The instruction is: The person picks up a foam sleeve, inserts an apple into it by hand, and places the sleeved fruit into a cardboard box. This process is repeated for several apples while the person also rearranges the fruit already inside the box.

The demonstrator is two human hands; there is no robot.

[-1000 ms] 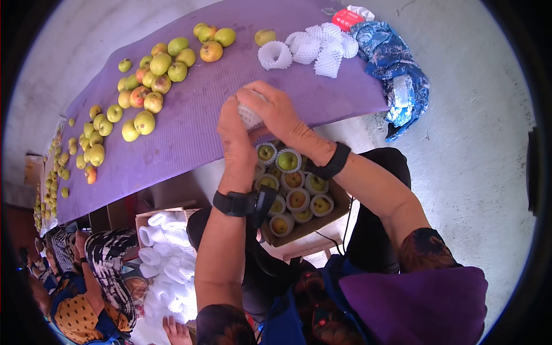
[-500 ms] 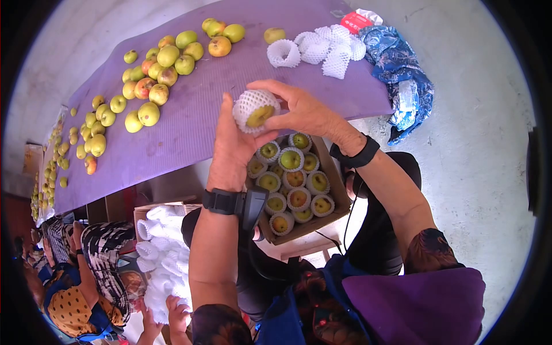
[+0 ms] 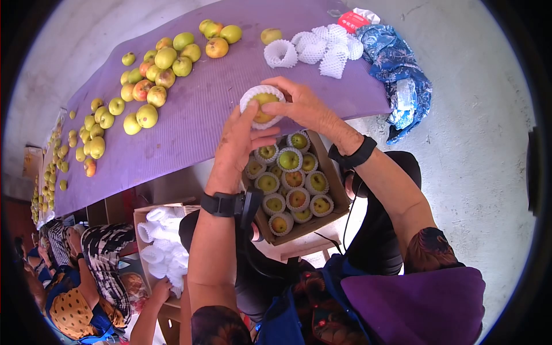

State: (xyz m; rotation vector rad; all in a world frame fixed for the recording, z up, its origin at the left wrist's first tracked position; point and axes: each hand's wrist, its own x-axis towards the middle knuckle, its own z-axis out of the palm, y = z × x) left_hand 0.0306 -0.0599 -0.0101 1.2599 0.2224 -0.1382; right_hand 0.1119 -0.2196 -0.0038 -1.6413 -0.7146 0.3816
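A yellow-green apple (image 3: 264,99) sits in a white foam net sleeve (image 3: 246,99), raised over the near edge of the purple-covered table. My right hand (image 3: 306,107) grips its right side, fingers behind and thumb across the front. On the lower left, my left hand (image 3: 237,137) has its thumb against the apple and its fingers curved below it. Beneath my hands, between my knees, stands an open cardboard box (image 3: 340,198) packed with sleeved apples (image 3: 297,199).
Loose apples (image 3: 165,57) spread over the purple table cover (image 3: 190,123). Spare foam sleeves (image 3: 280,53) lie at the far right, beside a blue patterned cloth (image 3: 397,75). More sleeves fill a carton (image 3: 141,221) at lower left, where another person's hand (image 3: 161,290) reaches in.
The sleeved apple has turned so its open end faces up more, and moved slightly up and right. My left fingers have shifted lower. The other person's hands have moved at the carton of sleeves.
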